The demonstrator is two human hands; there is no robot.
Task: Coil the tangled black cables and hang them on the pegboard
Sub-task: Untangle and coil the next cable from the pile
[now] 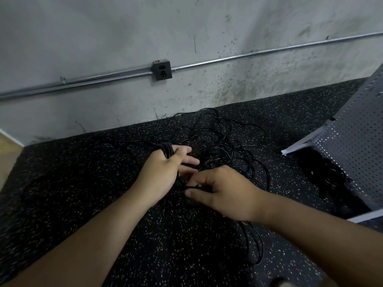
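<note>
Head view: left hand [163, 172] carries coil [165, 151], fingers [187, 161] straight; right hand [226, 193] pinches cable [182, 186].

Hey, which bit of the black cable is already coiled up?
The coil looped round the left hand. The rest lies as a loose tangle on the floor; the right hand pinches a single strand.

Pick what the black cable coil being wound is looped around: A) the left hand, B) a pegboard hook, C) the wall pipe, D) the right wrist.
A: the coil wraps across the left hand beside the thumb, while the right hand pinches a loose cable strand.
</note>
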